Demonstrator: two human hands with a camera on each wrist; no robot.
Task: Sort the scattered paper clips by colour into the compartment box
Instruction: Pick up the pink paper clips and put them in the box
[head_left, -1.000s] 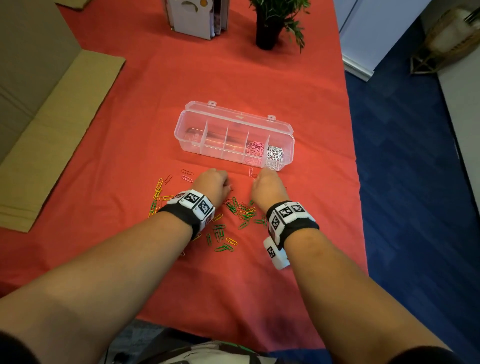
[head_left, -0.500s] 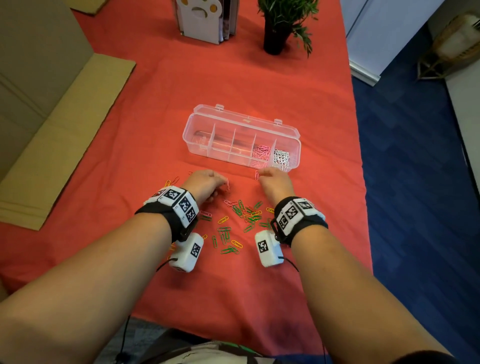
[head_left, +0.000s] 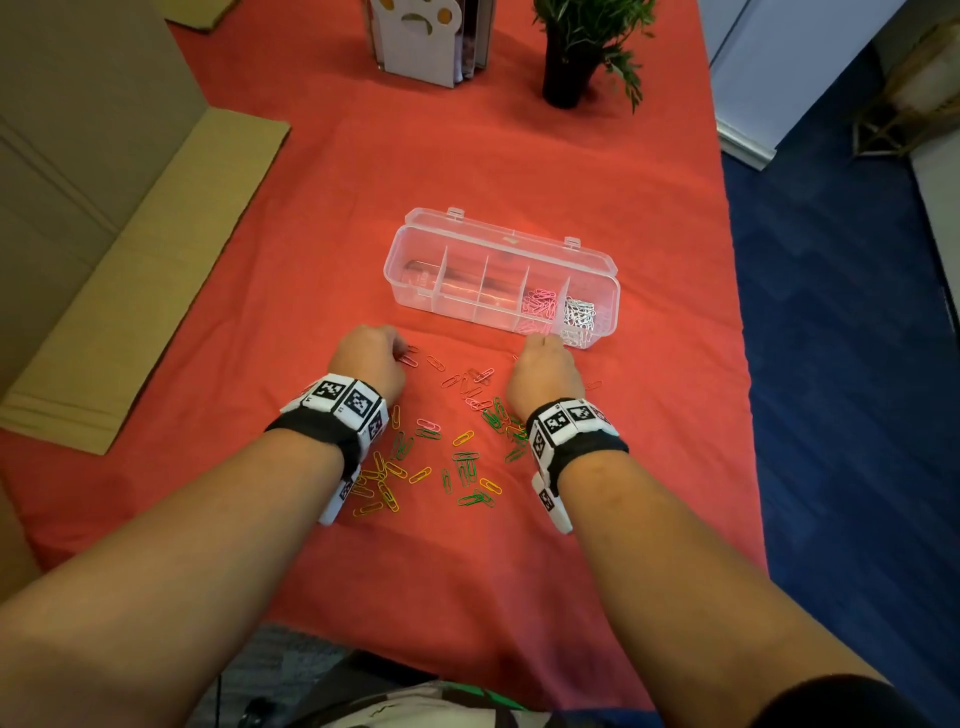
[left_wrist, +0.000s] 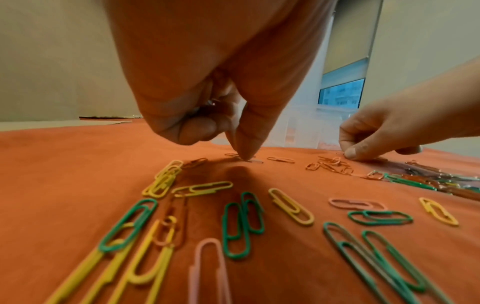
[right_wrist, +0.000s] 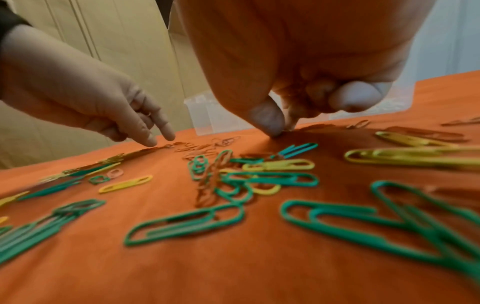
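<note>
A clear compartment box (head_left: 501, 278) sits open on the red-covered table (head_left: 467, 156), its lid tipped back; the rightmost compartment holds white paper clips (head_left: 579, 314) and the one beside it holds pink paper clips (head_left: 539, 306), while the other compartments look bare. Nearer the person, loose paper clips (head_left: 457, 447) in green, yellow, pink and red lie scattered over the cloth between the two wrists. The left hand (head_left: 371, 358) is lowered to the table with its fingers (left_wrist: 246, 142) curled and bunched narrow, the tips pressing down on a red clip (left_wrist: 253, 160); whether that clip is actually pinched cannot be told. The right hand (head_left: 545, 371) is down just in front of the box, thumb and forefinger drawn close together at the cloth, and what they hold, if anything, cannot be told. Behind the box stand a potted plant (head_left: 576, 47) and a file holder (head_left: 431, 39); flattened cardboard (head_left: 130, 286) lies to the left.
</note>
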